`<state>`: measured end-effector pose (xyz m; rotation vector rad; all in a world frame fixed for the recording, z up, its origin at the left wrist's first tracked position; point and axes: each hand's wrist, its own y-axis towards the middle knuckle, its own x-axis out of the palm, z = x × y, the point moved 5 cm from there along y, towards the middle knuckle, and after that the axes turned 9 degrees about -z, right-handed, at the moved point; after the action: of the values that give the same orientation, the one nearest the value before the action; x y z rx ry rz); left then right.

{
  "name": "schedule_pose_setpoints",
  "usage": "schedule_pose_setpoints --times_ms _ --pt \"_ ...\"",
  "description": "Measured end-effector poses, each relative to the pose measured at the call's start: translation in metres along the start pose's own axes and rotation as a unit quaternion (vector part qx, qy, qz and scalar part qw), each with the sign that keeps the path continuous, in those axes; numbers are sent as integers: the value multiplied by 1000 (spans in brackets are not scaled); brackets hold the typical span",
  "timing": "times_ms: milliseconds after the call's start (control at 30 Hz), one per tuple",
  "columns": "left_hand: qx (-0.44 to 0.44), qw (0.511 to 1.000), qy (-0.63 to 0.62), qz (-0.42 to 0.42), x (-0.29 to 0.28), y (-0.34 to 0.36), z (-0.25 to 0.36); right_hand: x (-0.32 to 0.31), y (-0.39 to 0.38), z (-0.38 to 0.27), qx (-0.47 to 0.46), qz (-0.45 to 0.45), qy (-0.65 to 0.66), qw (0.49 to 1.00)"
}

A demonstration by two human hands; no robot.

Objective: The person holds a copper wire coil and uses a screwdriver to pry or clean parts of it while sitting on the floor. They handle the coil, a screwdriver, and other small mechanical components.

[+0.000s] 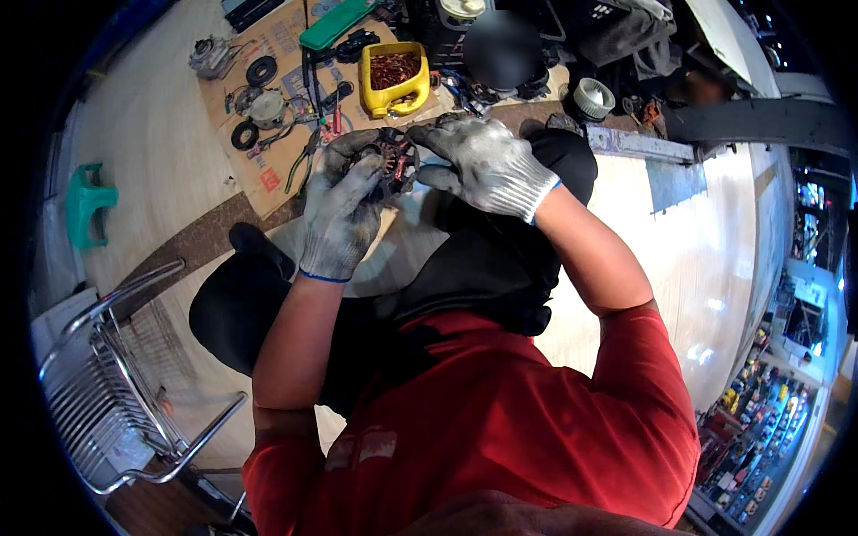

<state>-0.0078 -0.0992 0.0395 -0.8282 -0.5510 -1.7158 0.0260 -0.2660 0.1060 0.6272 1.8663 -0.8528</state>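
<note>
Both my hands wear grey-white knitted work gloves with blue cuff edging. In front of my knees, my left hand (pixel 344 210) grips a round, dark motor part with copper windings (pixel 391 163), its fingers and thumb wrapped round the left side. My right hand (pixel 490 165) reaches in from the right, fingers bent and thumb below, closed at the part's right edge; the fingertips are partly hidden. Just left of the part lie green-handled pliers (pixel 304 163) and a red-handled screwdriver (pixel 337 119) on a cardboard sheet (pixel 271 180).
Beyond my hands stands a cut-open yellow jug (pixel 407 101) of small reddish pieces. Black rings (pixel 244 136), a motor housing (pixel 267 109) and a green case (pixel 338 24) lie on the cardboard. At right is a white fan wheel (pixel 593 98); at left, a green stool (pixel 90 207) and metal-framed chair (pixel 112 393).
</note>
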Motion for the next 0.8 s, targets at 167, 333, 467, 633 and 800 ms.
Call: schedule_pose_setpoints --times_ms 167,333,467,633,800 --pt "12 1000 -25 14 0 -3 3 8 17 22 -81 63 -27 994" --pt "-4 998 -23 58 3 -3 6 -5 10 16 -96 54 -138 984" --pt "-19 997 -2 78 0 2 2 -16 -4 11 -71 93 -163 980" --pt "6 984 83 157 -5 5 -4 -28 -24 -6 -104 121 -208 965" --pt "35 985 26 168 -6 5 -2 4 -39 -21 -117 69 -221 966"
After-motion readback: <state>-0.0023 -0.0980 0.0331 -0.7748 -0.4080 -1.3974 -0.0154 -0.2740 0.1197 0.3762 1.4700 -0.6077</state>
